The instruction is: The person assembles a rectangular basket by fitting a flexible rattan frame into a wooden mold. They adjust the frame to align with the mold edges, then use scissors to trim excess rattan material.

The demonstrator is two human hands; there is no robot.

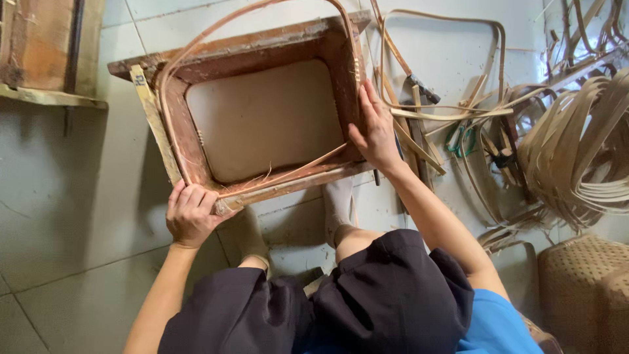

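Note:
A rectangular wooden frame mould (pixel 259 46) lies on the floor in front of my knees, with a pale board inside it. A long bent cane strip (pixel 196 42) runs around its inner edge and loops above the far side. My left hand (pixel 190 215) is closed on the mould's near left corner, over the strip's end. Against the right inner side of the mould, my right hand (pixel 375 128) presses flat with its fingers together, holding the strip to the wood.
Loose cane strips (pixel 576 151) lie coiled in a heap at the right, with flat slats (pixel 419 141) and a green-handled tool (pixel 462 141) beside the mould. A woven stool (pixel 580 282) stands at the lower right. A wooden piece (pixel 46 52) sits at the upper left.

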